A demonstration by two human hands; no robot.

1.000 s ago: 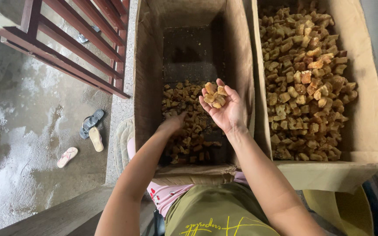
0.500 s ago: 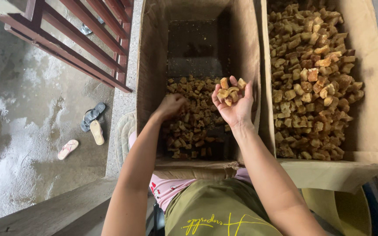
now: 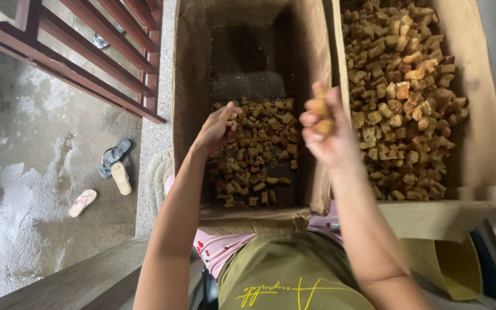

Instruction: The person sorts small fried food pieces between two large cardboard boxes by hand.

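Two open cardboard boxes stand in front of me. The left box (image 3: 190,86) has a shallow layer of small brown cube-like chunks (image 3: 259,161) on its dark bottom. The right box (image 3: 477,132) is heaped with lighter yellow-brown chunks (image 3: 409,97). My left hand (image 3: 216,129) reaches into the left box, fingers curled just above its chunks; what it holds is unclear. My right hand (image 3: 328,132), blurred, is raised over the wall between the boxes and grips a few chunks (image 3: 321,112) in its fingers.
To the left a red-brown wooden railing (image 3: 87,63) edges a drop to a wet concrete floor (image 3: 24,172) with several loose sandals (image 3: 113,163). A yellow plastic container (image 3: 449,270) sits under the right box. My lap in olive and pink cloth fills the bottom.
My right hand has turned from palm-up with chunks lying on it to a closed grip, shifting right toward the box wall. My left hand rose slightly from the left box's pile.
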